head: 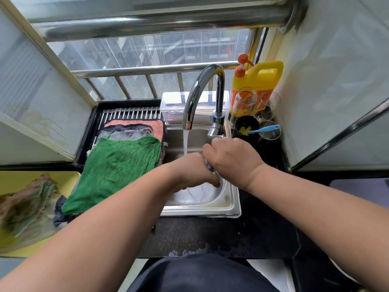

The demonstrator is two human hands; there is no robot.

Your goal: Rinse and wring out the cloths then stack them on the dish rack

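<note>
Over the steel sink [229, 205], my left hand [190, 171] and my right hand [233, 159] both grip a small cloth [209, 166], of which only a bluish strip shows between them. Water runs from the chrome tap [202, 91] just behind my left hand. On the dish rack [130, 113] to the left lies a stack of cloths, with a green cloth [117, 171] on top and an orange cloth [145, 124] under it at the back.
A yellow tray [69, 175] at the far left holds a blurred heap of more cloths [25, 207]. Behind the sink stand a clear plastic box [174, 106], a yellow detergent bottle [259, 79], a jar and glasses [269, 131]. Black counter runs along the front.
</note>
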